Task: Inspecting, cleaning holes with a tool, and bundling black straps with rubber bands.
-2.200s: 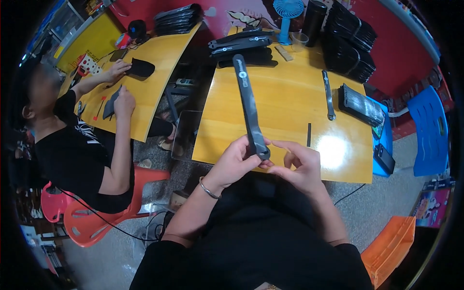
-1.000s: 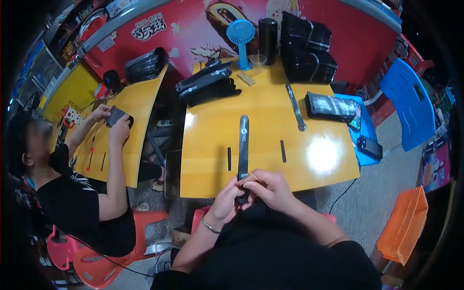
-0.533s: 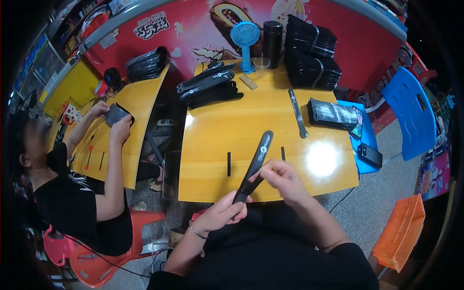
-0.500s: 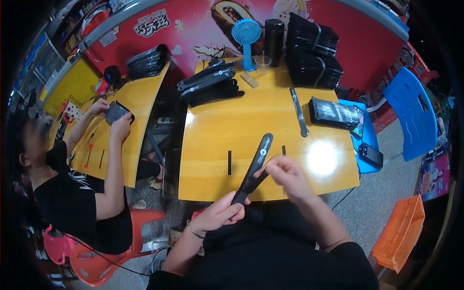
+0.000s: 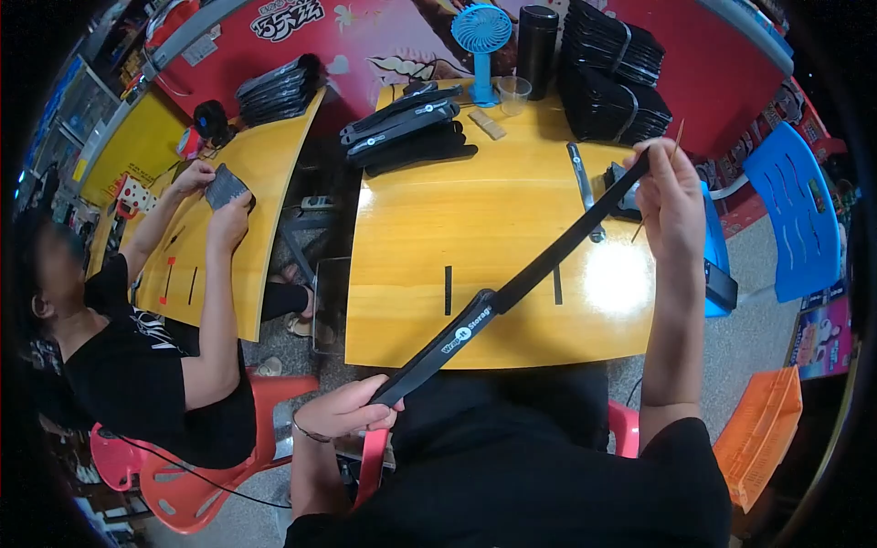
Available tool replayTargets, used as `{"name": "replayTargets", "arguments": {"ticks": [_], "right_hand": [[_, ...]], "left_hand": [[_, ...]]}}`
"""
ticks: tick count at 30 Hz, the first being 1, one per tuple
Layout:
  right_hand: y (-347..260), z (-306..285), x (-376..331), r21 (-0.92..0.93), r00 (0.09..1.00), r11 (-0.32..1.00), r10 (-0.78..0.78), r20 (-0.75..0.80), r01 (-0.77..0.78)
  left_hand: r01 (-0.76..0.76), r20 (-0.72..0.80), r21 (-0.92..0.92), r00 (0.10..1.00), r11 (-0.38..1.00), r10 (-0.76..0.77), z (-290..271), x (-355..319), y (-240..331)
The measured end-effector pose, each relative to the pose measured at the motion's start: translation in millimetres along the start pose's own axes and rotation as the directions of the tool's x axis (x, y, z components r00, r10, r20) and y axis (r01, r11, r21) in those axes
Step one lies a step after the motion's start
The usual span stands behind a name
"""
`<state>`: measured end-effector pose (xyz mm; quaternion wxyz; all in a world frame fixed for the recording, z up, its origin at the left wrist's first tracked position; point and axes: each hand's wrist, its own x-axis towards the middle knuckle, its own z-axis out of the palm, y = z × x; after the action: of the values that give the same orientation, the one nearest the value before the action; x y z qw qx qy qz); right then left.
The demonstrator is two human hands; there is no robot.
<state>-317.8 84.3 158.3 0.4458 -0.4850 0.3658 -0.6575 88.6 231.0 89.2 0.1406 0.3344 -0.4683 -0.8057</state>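
A long black strap (image 5: 566,242) with white lettering stretches diagonally in front of me, above the table's near edge. My left hand (image 5: 349,411) pinches its lower end, where the strap looks doubled. At the upper right, my right hand (image 5: 674,201) is closed on the other end, held up over the table's right side. A thin brown stick-like thing (image 5: 680,134) shows above and below the right hand; whether the fingers hold it I cannot tell. On the yellow table (image 5: 402,247) are two short dark marks (image 5: 448,290), partly beneath the strap's line.
A pile of black straps (image 5: 406,137) lies at the back left, and a single strap (image 5: 582,178) on the right. A blue fan (image 5: 481,41), a clear cup (image 5: 513,96) and black bundles (image 5: 612,82) stand behind. Left, a co-worker (image 5: 128,338) handles a dark bundle (image 5: 227,187).
My right hand has moved up and right, drawing the strap out long. My left hand has shifted slightly left and still grips its lower end.
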Motion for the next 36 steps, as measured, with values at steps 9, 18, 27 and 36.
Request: {"name": "replayTargets", "arguments": {"ticks": [9, 18, 27, 36], "right_hand": [[22.0, -7.9, 61.1, -0.483, 0.903, 0.778, -0.425, 0.065, 0.402], [125.1, -28.7, 2.0, -0.877, 0.901, 0.218, -0.035, 0.431, 0.428], [126.9, -32.7, -12.6, -0.889, 0.91, 0.225, 0.022, 0.413, 0.398], [129.4, -42.0, -14.1, -0.929, 0.932, 0.157, 0.082, 0.352, 0.336]], "left_hand": [[-0.225, -0.31, -0.087, 0.932, 0.97, 0.188, -23.0, 12.9, -14.3], [-0.43, -0.369, -0.214, 0.867, 0.877, 0.335, -11.5, 62.4, -9.5], [-0.542, -0.387, -0.314, 0.823, 0.779, 0.416, 10.0, 88.0, -2.8], [-0.607, -0.37, -0.383, 0.791, 0.696, 0.487, 26.2, 93.8, 1.3]]}}
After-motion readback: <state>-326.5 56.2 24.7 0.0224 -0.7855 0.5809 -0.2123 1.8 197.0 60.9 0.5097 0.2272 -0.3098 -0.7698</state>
